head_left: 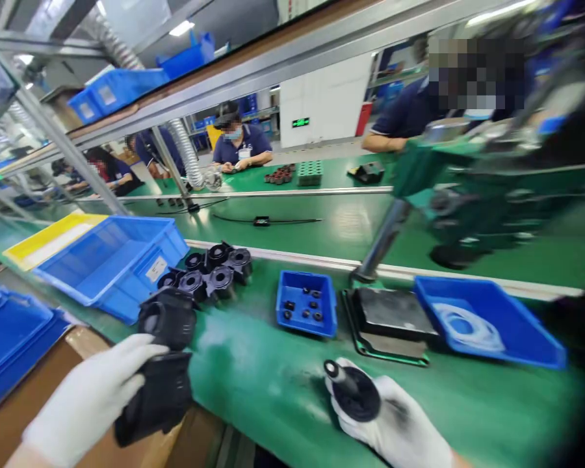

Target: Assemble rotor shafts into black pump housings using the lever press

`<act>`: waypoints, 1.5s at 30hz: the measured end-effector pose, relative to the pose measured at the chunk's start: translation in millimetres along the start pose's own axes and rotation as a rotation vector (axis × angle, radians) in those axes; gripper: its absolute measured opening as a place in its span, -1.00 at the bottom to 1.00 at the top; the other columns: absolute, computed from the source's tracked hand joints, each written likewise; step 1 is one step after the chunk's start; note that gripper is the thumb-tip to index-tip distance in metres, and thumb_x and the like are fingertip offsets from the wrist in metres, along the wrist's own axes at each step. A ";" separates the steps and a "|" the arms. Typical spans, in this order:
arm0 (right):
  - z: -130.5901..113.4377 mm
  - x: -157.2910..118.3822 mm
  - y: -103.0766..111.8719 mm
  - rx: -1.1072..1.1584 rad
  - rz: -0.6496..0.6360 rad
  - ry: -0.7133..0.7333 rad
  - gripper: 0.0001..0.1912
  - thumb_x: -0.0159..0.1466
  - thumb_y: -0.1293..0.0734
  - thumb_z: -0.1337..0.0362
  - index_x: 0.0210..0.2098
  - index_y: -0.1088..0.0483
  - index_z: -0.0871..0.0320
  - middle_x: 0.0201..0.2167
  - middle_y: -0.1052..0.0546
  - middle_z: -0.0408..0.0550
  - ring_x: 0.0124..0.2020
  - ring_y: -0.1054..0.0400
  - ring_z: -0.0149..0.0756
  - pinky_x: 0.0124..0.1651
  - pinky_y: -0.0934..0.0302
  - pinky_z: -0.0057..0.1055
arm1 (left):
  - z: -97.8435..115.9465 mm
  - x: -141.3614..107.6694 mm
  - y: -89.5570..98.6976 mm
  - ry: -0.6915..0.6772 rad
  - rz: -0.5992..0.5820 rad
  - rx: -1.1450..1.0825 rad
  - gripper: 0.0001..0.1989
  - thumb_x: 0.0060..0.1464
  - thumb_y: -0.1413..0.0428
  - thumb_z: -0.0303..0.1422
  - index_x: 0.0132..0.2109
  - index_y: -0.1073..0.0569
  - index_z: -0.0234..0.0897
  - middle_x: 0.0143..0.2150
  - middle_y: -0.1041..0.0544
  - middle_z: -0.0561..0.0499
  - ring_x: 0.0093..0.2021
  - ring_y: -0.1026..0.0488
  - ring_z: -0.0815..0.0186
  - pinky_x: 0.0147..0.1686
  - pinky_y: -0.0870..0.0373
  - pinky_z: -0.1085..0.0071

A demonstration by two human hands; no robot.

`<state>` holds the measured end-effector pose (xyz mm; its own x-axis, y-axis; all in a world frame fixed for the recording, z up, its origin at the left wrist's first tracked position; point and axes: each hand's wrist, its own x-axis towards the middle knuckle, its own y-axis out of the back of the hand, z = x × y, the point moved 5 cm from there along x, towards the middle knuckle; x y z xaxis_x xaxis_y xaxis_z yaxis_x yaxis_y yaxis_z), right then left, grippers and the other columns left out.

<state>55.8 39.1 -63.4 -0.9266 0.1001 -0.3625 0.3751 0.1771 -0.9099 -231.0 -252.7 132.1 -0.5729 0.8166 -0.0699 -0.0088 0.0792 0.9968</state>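
Observation:
My left hand [97,383], in a white glove, grips a black plastic housing [158,393] over the front edge of the bench. Right beyond its fingers is another black housing [175,318]; whether the two touch is unclear. In my right hand [400,416], also gloved, lies a black round part with a stub shaft [355,393], its shaft pointing up and left. The fingers curl round the disc from below. Black cylindrical parts [219,279] stand grouped behind the left hand. A small blue bin [329,325] holding several small black pieces sits beyond the right hand.
A green press [507,195] rises at the right behind a black metal block [394,312]. Beside it is a blue tray [526,338] with white rings. Blue crates [117,260] and a yellow crate [53,240] stand left. Co-workers [244,143] sit across the bench.

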 end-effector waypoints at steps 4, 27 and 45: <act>-10.1 -1.9 -20.2 -0.019 -0.211 0.168 -0.72 0.08 -0.36 0.30 -0.18 -0.34 0.10 -0.22 -0.51 -0.02 -0.40 -0.39 -0.28 -0.36 -0.18 -0.39 | 108.4 77.6 -17.9 -0.238 -0.220 0.088 -0.45 0.00 0.08 -0.60 0.04 -0.49 0.01 0.06 -0.53 0.06 -0.09 -0.55 0.21 -0.03 -0.45 0.29; 0.9 -10.3 -29.9 0.011 -0.371 0.243 -0.72 0.06 -0.28 0.30 -0.27 -0.11 0.05 -0.42 -0.40 -0.20 -0.50 -0.38 -0.28 -0.45 -0.15 -0.40 | 167.2 33.2 -89.6 0.318 0.262 0.112 -0.49 0.22 0.08 -0.15 0.21 -0.33 -0.32 0.22 -0.29 -0.34 -0.02 -0.42 -0.08 -0.13 -0.45 0.03; -45.2 -66.7 -53.9 -0.089 -0.422 0.629 -0.72 0.07 -0.28 0.31 -0.25 -0.11 0.06 -0.33 -0.39 -0.21 -0.53 -0.33 -0.32 -0.48 -0.09 -0.40 | 248.9 89.8 -79.4 -0.443 0.030 -0.133 -0.43 0.09 -0.07 -0.27 0.26 -0.23 -0.17 0.18 -0.36 -0.13 0.14 -0.35 0.07 0.09 -0.36 0.17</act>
<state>98.6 67.0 19.0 -0.8121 0.5404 0.2201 0.0175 0.3995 -0.9166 -77.7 -43.4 37.2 -0.1692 0.9853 -0.0218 -0.1196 0.0014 0.9928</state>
